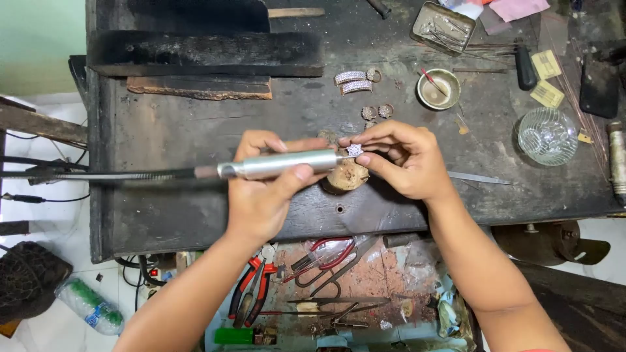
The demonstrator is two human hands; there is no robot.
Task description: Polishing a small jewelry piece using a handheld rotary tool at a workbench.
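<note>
My left hand [264,189] grips a silver rotary handpiece [280,163] lying level, its flexible shaft [98,175] running off to the left. The tool's tip meets a small sparkling star-shaped jewel [354,150], pinched between the thumb and fingers of my right hand [401,160]. Both hands rest over a round wooden peg [345,177] at the front edge of the dark workbench [163,137].
On the bench lie curved stone-set bands [355,82], small rings [377,111], a brass bowl [438,89], a glass bowl [548,135], a metal tin [443,26] and a dark wooden block [202,52]. Below, a tray holds red-handled pliers [251,287] and tweezers [339,303].
</note>
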